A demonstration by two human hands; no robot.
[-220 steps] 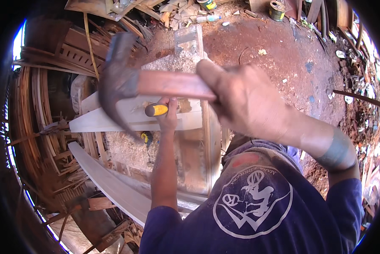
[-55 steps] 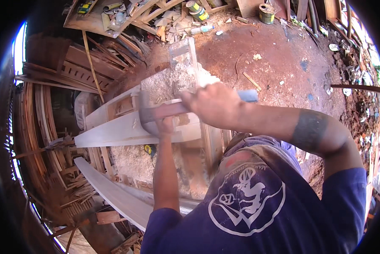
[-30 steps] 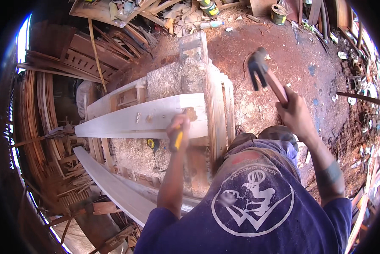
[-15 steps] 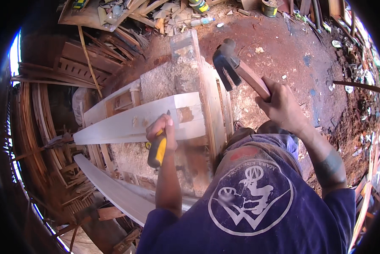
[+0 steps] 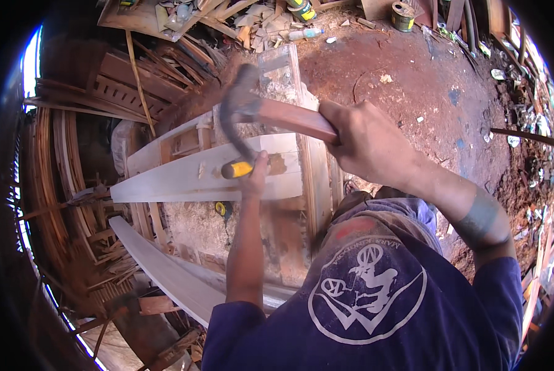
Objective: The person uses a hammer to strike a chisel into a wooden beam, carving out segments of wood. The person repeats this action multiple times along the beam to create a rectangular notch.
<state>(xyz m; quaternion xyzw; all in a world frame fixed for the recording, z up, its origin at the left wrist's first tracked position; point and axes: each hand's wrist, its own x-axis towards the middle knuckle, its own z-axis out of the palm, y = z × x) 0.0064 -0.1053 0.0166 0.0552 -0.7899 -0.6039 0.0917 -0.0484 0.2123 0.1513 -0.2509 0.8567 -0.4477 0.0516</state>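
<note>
My right hand is wrapped round the wooden handle of a claw hammer. The hammer's dark head, blurred, hangs over the tapered pale board. On that board my left hand closes round a chisel with a yellow and black handle. The handle's butt points left, close below the hammer's head; the blade is hidden. Beside the left hand a brownish recess shows in the board, and a small pale cut lies farther left. A yellow and black tape measure rests nearer me on the bench.
A rough workbench carries the board. A second long curved board lies nearer me at the left. Stacked planks and scrap fill the left side. A plastic bottle and a tin can stand on the far reddish floor.
The hammer has swung left and turned, its head now over the board near the chisel. My left hand has tipped the chisel's handle up from its low slant and moved slightly right.
</note>
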